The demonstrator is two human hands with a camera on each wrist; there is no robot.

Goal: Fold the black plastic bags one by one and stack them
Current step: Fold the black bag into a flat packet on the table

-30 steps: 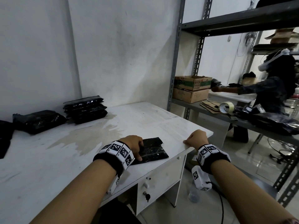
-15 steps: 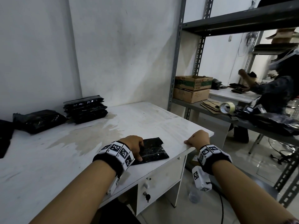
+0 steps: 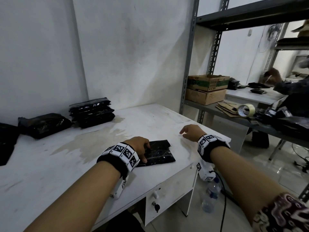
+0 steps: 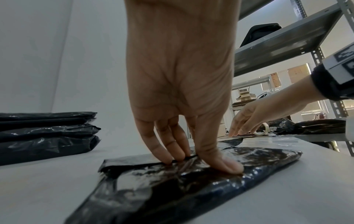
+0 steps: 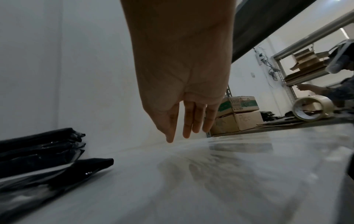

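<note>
A folded black plastic bag (image 3: 160,154) (image 4: 191,189) lies flat near the front edge of the white table (image 3: 50,173). My left hand (image 3: 145,154) (image 4: 201,162) presses down on it with straight fingers and a flat thumb, on the bag's left part. My right hand (image 3: 184,133) (image 5: 184,134) hovers just above the table to the right of the bag, fingers straight, holding nothing. A stack of folded black bags (image 3: 92,114) (image 4: 44,131) (image 5: 38,148) stands at the back by the wall. Loose black bags (image 3: 43,124) lie to its left.
A grey metal shelf rack (image 3: 189,64) stands right of the table, holding cardboard boxes (image 3: 207,89) and a tape roll (image 3: 245,110). Another person (image 3: 292,91) works at a far table. A water bottle (image 3: 210,196) and a cable lie on the floor below.
My right hand has left the table's right edge and moved up and left over the table top, fingers stretched out. My left hand stays on the bag.
</note>
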